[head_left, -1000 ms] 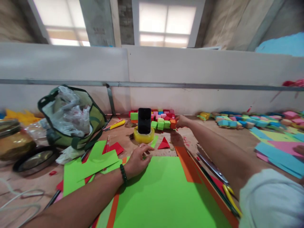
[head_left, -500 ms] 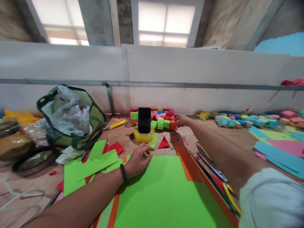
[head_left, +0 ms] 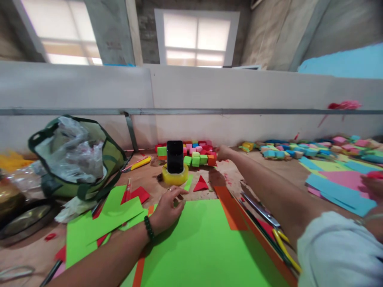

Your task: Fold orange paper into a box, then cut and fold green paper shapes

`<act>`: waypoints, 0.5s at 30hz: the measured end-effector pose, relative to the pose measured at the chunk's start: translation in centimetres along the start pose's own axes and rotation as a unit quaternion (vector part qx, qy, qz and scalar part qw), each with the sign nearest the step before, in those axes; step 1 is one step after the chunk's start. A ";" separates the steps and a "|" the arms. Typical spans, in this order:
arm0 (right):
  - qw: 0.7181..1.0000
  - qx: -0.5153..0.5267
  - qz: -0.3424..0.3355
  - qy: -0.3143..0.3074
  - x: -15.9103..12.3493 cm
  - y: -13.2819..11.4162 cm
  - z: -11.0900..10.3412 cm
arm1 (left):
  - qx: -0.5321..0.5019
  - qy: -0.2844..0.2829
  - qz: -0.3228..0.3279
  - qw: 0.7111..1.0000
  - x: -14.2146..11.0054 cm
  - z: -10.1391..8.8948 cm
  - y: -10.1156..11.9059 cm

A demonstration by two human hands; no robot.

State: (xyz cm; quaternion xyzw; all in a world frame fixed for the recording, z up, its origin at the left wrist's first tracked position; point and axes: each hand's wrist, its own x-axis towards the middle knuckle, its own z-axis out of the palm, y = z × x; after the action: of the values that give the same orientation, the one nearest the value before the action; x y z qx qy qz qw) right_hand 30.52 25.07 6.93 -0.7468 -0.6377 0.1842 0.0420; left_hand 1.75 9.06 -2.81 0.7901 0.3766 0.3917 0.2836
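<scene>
My left hand [head_left: 168,210] lies near the far edge of a large bright green paper sheet [head_left: 191,247], its fingers loosely bent and apart, holding nothing. Stretched far forward, my right hand [head_left: 224,153] is down at the table beside an orange paper cube [head_left: 212,160]. Its fingers look curled in; anything in them is hidden. That cube sits at the right end of a cluster of small folded cubes, among them a green cube [head_left: 195,161]. A phone [head_left: 175,157] stands upright in a yellow tape roll [head_left: 179,177]. A red paper triangle [head_left: 200,183] lies between my hands.
Green paper pieces [head_left: 119,215] and a yellow cutter [head_left: 140,163] lie to the left, before a bag [head_left: 112,167] of plastic. Scissors [head_left: 279,235] and an orange strip [head_left: 229,207] are at right. Further right are more cubes [head_left: 305,150], blue sheets [head_left: 344,195] and another person's hand [head_left: 374,185].
The view has shifted, so most things sit further left and slightly lower. My right hand looks more curled beside the orange cube. Another person's hand has come in at the right edge.
</scene>
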 end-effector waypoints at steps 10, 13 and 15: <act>0.997 -0.053 -0.021 0.044 -4.4 -2.2 -2.1 | 0.003 0.007 0.008 1.000 0.1 -0.2 0.5; 0.995 -0.070 -0.042 0.063 -6.7 -3.6 -3.4 | 0.011 0.010 0.017 1.000 0.1 -0.2 0.6; 0.992 -0.074 -0.079 0.069 -8.9 -4.5 -3.6 | 0.017 0.011 0.026 0.999 0.0 -0.2 0.7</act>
State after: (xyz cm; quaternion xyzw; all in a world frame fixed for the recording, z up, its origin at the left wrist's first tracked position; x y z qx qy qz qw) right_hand 26.40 17.87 13.63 -0.7058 -0.7024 0.0806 0.0448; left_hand 1.82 8.73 -2.21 0.7999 0.3660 0.4012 0.2556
